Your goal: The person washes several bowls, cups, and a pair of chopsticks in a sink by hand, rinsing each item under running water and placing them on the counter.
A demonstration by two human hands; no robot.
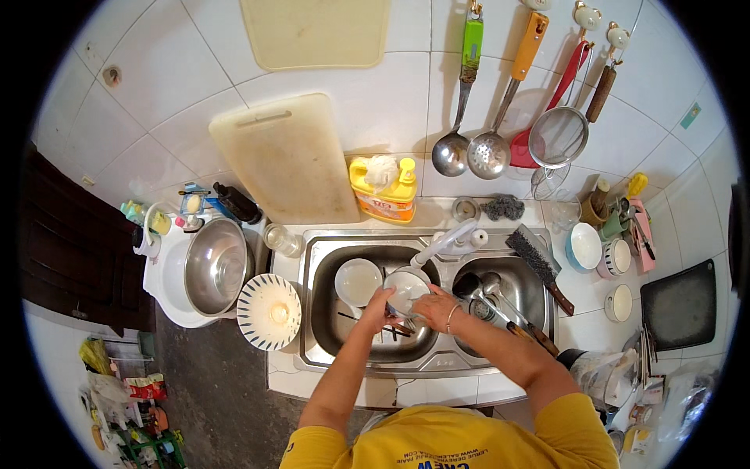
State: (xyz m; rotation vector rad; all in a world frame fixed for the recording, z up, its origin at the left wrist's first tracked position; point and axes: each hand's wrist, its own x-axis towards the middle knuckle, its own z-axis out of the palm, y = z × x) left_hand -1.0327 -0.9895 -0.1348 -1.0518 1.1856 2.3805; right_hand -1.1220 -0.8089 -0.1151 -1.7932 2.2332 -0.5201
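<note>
Over the left basin of a steel double sink (315,356), a small white bowl (406,290) is tilted between my two hands below the faucet (445,247). My left hand (377,310) grips its left rim. On the right side my right hand (437,308) is closed at the rim, its fingers partly over the bowl's inside. Another white bowl (358,281) rests in the same basin, to the left. Chopsticks and other thin utensils (394,331) lie beneath my hands, partly hidden. Whether water is running, I cannot tell.
Ladles (491,297) and long-handled utensils fill the right basin. A cleaver (535,266) lies across the sink's right edge. A striped bowl (269,311) and steel basin (216,266) stand left. Behind are a yellow detergent jug (384,199) and cutting board (285,156); bowls (583,245) sit right.
</note>
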